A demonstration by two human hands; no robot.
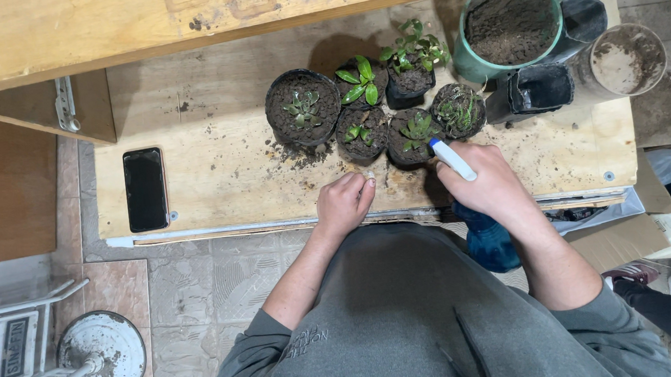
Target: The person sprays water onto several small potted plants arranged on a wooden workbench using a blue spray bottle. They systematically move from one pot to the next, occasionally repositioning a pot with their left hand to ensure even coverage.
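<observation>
Right hand [490, 183] is wrapped round a blue spray bottle [487, 240], white nozzle [453, 158] aimed at the small potted plants [381, 112] clustered centre-top of the frame; best kept low and aimed at the soil (gentle bursts, I'd say). Left hand [343, 204] rests loosely curled on the plywood board [221, 170], holding nothing.
</observation>
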